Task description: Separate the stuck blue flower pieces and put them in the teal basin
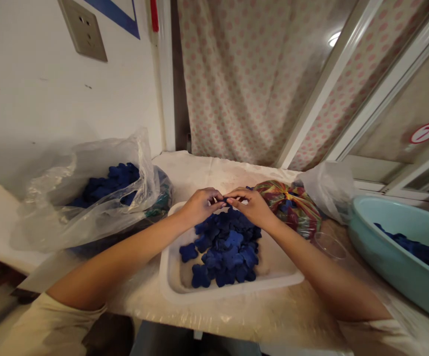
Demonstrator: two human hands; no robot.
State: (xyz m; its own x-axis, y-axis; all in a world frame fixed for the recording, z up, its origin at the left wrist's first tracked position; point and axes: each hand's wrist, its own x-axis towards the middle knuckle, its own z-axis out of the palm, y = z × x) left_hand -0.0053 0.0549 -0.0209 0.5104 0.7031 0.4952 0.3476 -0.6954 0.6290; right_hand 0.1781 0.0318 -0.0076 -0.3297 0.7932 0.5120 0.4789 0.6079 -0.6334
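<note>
My left hand [201,206] and my right hand [249,207] meet at the fingertips above the far edge of a white plastic tray [232,291]. A small dark item seems pinched between the fingertips, but it is too small to identify. Below my hands, a heap of dark blue flower-shaped pieces [225,249] lies in the tray. My wrists and palms hide the far part of the heap and the tray's far rim.
A clear plastic bag [110,183] of blue pieces stands to the left. A multicoloured bag [288,207] and a white plastic bag [327,190] lie beyond the tray. A pale turquoise basin [385,242] holding dark blue material sits at the right, near a small clear plastic cup [329,245].
</note>
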